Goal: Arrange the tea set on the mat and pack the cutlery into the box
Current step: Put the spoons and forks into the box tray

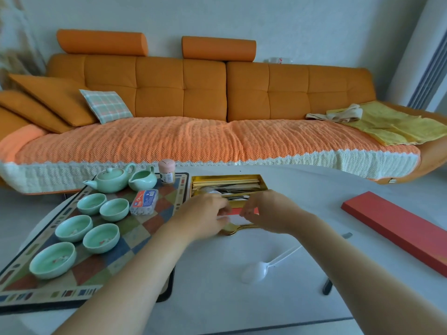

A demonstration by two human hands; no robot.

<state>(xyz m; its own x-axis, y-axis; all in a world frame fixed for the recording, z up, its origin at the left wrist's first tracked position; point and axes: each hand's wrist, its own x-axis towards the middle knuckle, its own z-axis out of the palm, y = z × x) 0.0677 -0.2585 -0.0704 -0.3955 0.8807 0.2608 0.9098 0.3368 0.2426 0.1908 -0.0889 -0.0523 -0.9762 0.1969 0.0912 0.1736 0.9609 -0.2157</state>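
A chequered mat (150, 221) on the left of the white table carries a green teapot (111, 181), a green pitcher (143, 180) and several green cups (101, 238). Just right of it stands the gold-lined box (262, 182) holding chopsticks and metal cutlery. My left hand (205, 216) and my right hand (268, 211) meet at the box's near edge, fingers curled over a gold spoon (232, 229) lying on the table. Whether either hand grips it is hidden. A white plastic spoon (256, 270) and a dark-handled knife (335, 264) lie nearer me.
The red box lid (396, 226) lies at the table's right. A pink-lidded toothpick jar (167, 171) and a small plastic box with a blue label (144, 201) sit on the mat. An orange sofa (205, 93) runs behind the table.
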